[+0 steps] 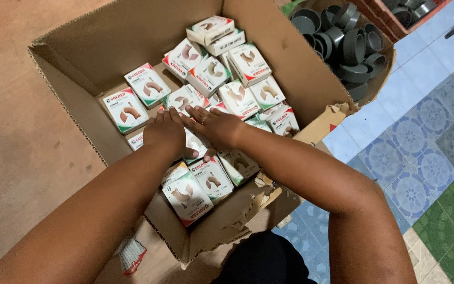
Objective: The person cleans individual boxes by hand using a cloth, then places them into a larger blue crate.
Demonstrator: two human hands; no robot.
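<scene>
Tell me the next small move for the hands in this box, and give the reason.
Probably curl the right hand around one small carton under its palm and lift it. Both it and the left hand lie flat and open on the loose pile of small white cartons in the cardboard box, gripping nothing.

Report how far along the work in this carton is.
Done: many small white boxes already lie in the cardboard carton, mostly jumbled. In hand: left hand and right hand press flat on boxes at the middle. Left: bare carton floor shows at the far left; the boxes aren't in rows.
</scene>
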